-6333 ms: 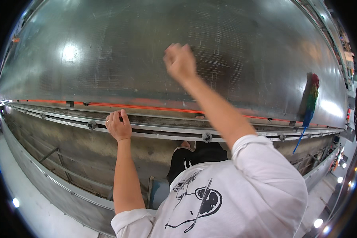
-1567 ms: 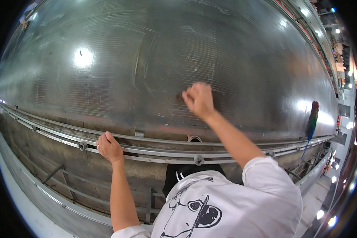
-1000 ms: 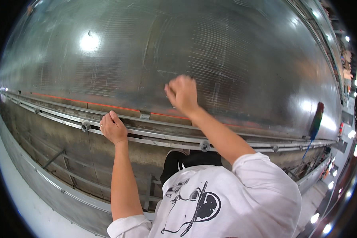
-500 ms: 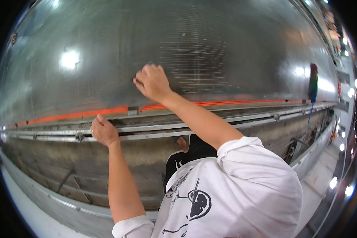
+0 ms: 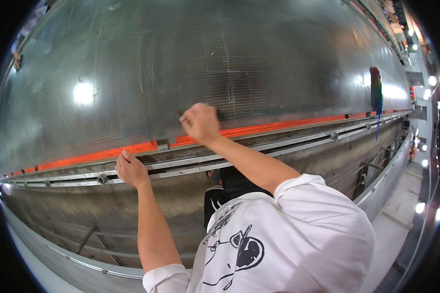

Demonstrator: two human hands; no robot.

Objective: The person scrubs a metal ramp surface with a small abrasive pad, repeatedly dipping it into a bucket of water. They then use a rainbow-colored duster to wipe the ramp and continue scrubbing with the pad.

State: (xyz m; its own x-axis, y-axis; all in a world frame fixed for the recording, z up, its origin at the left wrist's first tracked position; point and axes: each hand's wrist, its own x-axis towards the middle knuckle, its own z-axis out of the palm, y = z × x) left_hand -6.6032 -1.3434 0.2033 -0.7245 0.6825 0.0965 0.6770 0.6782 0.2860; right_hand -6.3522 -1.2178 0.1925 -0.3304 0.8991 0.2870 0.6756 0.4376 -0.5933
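Observation:
My right hand [image 5: 202,122] is over the near edge of a large, shiny grey metal tabletop [image 5: 117,63], its fingers curled in and slightly smeared by motion. Whatever they may hold is hidden by the hand. Nearer to me and to the left, my left hand [image 5: 131,168] is at the metal rail [image 5: 195,162], with thumb and fingers pressed together. I cannot make out anything between them. An orange strip [image 5: 100,152] runs along the tabletop's near edge, passing just beyond my left hand. Between the two hands, a small metal bracket [image 5: 163,145] interrupts this strip.
A multicoloured brush-like duster [image 5: 376,90] with a blue end lies across the tabletop's near edge on the right. Fine parallel lines mark the middle of the metal. Another person's hand [image 5: 17,59] shows at the far left edge. Below the rail lies a recessed channel [image 5: 73,202].
My right hand has come back toward me, close to the orange strip. My left hand stays by the rail. The view has shifted slightly, and another person's hand now shows at the far left.

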